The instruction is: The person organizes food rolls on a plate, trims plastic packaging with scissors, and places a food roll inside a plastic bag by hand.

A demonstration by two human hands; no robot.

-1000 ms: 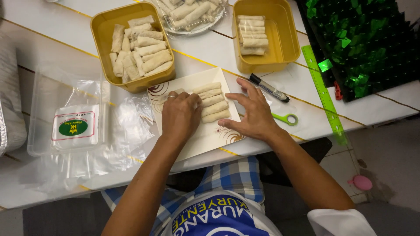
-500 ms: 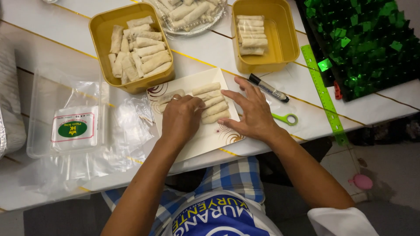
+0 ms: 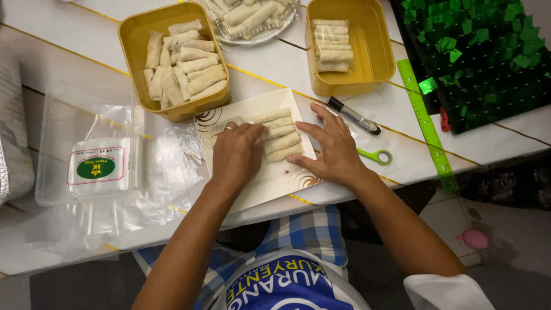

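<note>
Left hand (image 3: 238, 152) slid nearer — pale rolls (image 3: 279, 135) lie side by side on tray (image 3: 258, 186).

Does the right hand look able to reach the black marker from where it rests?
Probably yes: the right hand lies on the plate's edge, the black marker just beyond its fingertips, nothing between.

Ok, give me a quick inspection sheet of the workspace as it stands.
Surface: white table with thin yellow lines.
Job's things: white tray holding a row of pale rolls; two yellow tubs of rolls, glass dish of rolls.
Clutter: clear plastic bags, black marker, green scissors, green ruler.
Grippers: left hand on the rolls, right hand flat on the tray edge.
Cables: nothing seen.
Surroundings: green sequin panel, pink object on floor.
</note>
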